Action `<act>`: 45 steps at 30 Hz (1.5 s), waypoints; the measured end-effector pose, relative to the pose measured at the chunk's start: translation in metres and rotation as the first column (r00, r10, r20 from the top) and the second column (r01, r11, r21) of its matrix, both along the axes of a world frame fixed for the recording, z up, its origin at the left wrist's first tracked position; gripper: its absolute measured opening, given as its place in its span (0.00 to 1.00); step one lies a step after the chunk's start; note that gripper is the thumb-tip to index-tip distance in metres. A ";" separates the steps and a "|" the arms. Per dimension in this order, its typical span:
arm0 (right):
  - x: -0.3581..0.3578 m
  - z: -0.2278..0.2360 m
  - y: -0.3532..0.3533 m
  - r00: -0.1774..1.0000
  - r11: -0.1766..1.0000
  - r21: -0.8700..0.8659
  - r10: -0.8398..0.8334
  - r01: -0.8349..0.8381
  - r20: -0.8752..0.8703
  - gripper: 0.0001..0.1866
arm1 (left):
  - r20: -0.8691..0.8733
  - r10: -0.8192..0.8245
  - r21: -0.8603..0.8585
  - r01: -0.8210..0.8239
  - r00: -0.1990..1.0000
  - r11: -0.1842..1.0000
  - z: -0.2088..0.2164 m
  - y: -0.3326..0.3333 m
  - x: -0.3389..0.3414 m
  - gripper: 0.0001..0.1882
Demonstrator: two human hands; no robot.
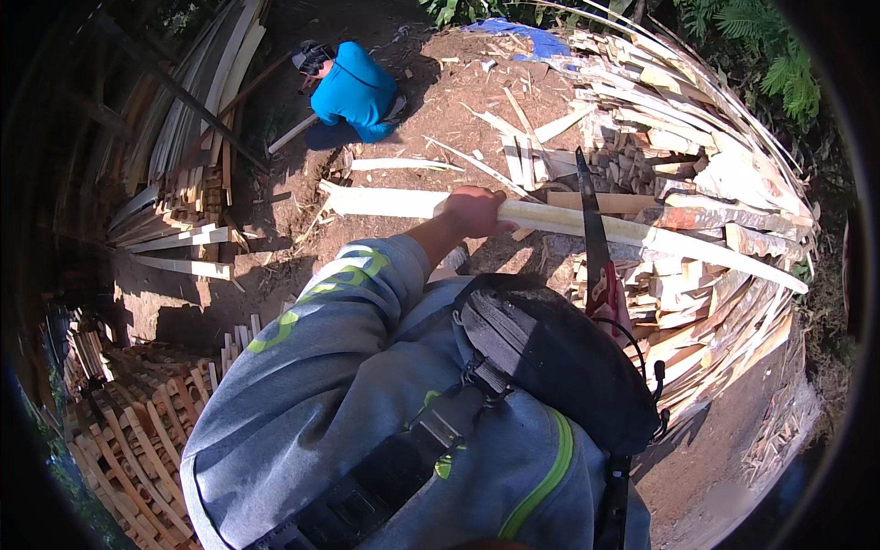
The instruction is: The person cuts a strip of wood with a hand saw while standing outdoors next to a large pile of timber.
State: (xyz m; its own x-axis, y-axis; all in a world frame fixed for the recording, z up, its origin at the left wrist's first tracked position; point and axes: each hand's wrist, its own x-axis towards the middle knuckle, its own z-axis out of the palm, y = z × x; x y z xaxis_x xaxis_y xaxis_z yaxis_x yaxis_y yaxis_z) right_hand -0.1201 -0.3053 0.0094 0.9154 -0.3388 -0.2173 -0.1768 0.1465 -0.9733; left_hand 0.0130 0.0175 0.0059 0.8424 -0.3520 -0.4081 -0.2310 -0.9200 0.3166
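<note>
A long pale plank (642,235) runs across in front of me, from left of my grip to the wood pile at the right. My left hand (477,212) is wrapped over it, fingers closed around its far edge. My right hand (621,310), mostly hidden behind the black bag on my chest, holds a handsaw by its red handle (601,291). The saw's dark, tapering blade (591,206) points away from me and crosses above the plank in this view. Whether its teeth touch the wood I cannot tell.
A co-worker in a blue shirt (357,90) crouches on the ground ahead-left. Split wood (706,137) lies heaped at the right. Stacked boards (215,82) lean at the far left, and more cut pieces (137,449) are piled at near left. A blue tarp (527,38) lies beyond.
</note>
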 end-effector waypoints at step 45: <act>0.056 0.010 0.021 0.998 0.998 0.033 0.053 -0.052 -0.024 0.28 | 0.009 -0.019 0.019 0.019 1.000 1.000 -0.004 -0.008 0.004 0.37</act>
